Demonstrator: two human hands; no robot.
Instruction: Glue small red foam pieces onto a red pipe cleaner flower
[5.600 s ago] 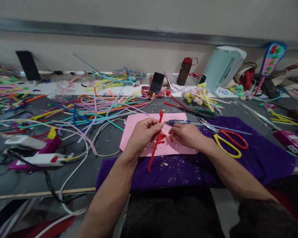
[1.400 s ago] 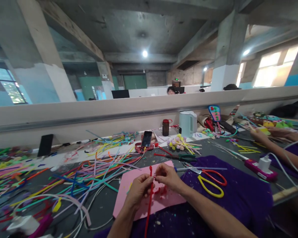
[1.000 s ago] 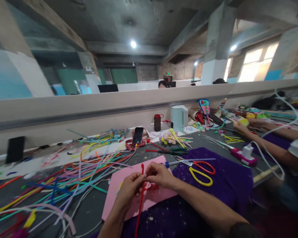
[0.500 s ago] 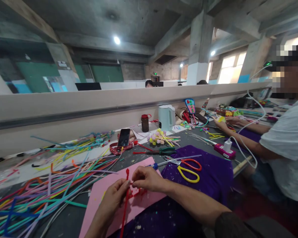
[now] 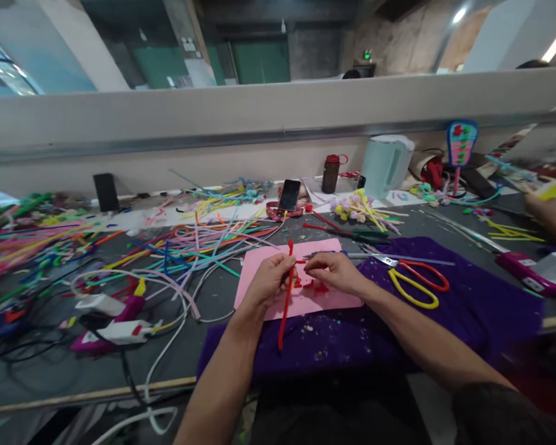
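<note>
Widest of all, a dark grey table across the frame. Over its front edge, from the middle to the lower right, a crumpled purple cloth with tiny scraps on top. Left of the middle, a messy heap of long, fuzzy, many-coloured stems. At the middle, a flat pink sheet, partly on the purple cloth. On the cloth, right of the sheet, scissors with one red and one yellow handle.

Above the sheet, the left hand, pinched tight on a thin, red, fuzzy stem. Close to the right of that stem, the right hand, with fingers curled and only a narrow space inside; too small to tell if holding a red bit. The red stem at the middle of the frame, nearly upright, with a knobby top above the left fingers and a long tail down over the purple cloth.

Best to pinch just under the knobby top, firmly but not hard enough to squash the fuzz. Best to use small, slow finger moves on the right, away from the loose red bits on the sheet.
</note>
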